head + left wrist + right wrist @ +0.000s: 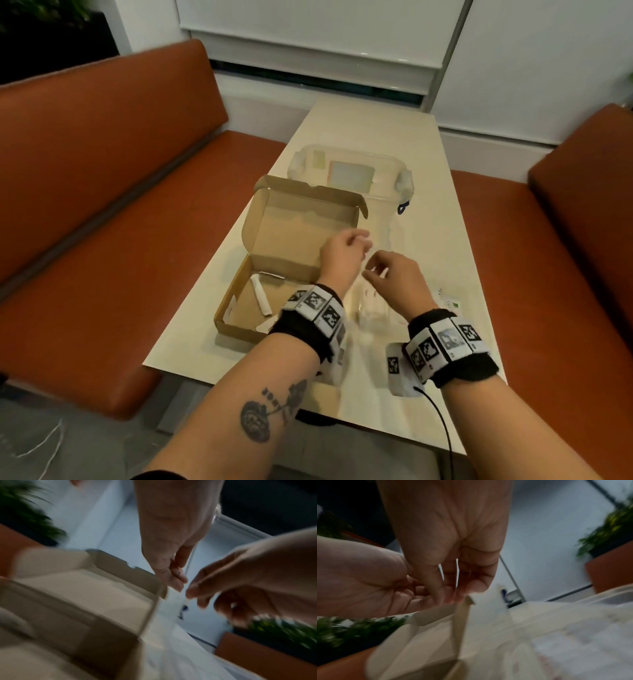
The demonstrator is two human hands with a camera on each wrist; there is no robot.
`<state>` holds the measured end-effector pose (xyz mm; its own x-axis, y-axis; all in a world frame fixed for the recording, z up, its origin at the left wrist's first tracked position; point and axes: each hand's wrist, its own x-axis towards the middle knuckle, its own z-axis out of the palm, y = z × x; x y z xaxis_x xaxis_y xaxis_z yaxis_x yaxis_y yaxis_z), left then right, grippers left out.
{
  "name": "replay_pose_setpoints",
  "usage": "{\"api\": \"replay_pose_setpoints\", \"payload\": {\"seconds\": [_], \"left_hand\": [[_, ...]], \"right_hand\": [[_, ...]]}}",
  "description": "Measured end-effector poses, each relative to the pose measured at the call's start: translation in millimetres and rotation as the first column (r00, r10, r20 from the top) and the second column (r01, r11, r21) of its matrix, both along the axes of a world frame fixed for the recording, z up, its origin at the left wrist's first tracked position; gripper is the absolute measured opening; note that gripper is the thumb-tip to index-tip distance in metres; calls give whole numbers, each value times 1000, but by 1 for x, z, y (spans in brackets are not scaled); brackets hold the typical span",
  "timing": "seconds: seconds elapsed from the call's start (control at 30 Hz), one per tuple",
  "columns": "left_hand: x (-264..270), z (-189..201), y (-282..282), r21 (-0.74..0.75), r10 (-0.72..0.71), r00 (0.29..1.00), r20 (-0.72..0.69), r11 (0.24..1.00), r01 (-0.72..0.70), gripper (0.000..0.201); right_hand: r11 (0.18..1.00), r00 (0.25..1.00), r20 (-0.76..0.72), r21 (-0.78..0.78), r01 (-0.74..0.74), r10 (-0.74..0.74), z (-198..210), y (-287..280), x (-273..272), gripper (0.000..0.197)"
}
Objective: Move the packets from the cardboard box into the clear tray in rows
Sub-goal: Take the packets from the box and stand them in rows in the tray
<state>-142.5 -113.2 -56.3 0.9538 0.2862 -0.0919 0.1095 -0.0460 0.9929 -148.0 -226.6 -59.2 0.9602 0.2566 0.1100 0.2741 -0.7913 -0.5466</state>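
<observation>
The open cardboard box sits on the table at the left, with a white tube-like packet lying inside it. To its right is the clear tray, hard to make out, with pale packets faintly visible in it. Both hands hover close together above the tray. My left hand is by the box lid's right edge with loosely curled fingers. My right hand is just right of it, its fingers hanging down and curled. I see nothing held in either hand. The wrist views are blurred.
A clear lidded container with side latches stands behind the box. The box's lid stands upright. A small white packet lies on the table at the right. Orange benches flank the table.
</observation>
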Motion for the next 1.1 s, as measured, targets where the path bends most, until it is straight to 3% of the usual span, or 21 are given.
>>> {"api": "replay_pose_setpoints", "payload": {"seconds": [0.1, 0.2, 0.3, 0.4, 0.6, 0.77, 0.9, 1.1], "left_hand": [[-5, 1, 56, 10, 238, 970, -55, 971, -238, 20], [-19, -16, 113, 303, 464, 869, -169, 864, -402, 30], [-33, -32, 141, 473, 475, 822, -315, 829, -298, 47], [-38, -44, 147, 522, 418, 804, -423, 838, -161, 43], [-41, -60, 151, 548, 380, 829, -410, 829, -109, 26], [-42, -58, 147, 530, 409, 815, -411, 834, -151, 25], [-38, -59, 146, 542, 424, 809, -408, 825, -160, 26], [-37, -57, 143, 526, 441, 799, -408, 829, -189, 32]], "right_hand": [[986, 982, -102, -40, -163, 158, -6, 40, -7, 13], [938, 942, -224, -186, -292, 249, -20, 73, -10, 34], [873, 901, -359, -324, -364, 242, -34, 95, -10, 63], [747, 871, -439, -498, -440, 221, -43, 103, -7, 90], [640, 869, -452, -611, -466, 201, -56, 104, -4, 98], [705, 862, -472, -548, -450, 182, -55, 106, -5, 89], [744, 854, -464, -480, -465, 234, -53, 102, -4, 54], [905, 893, -367, -227, -359, 262, -45, 88, -2, 32]]}}
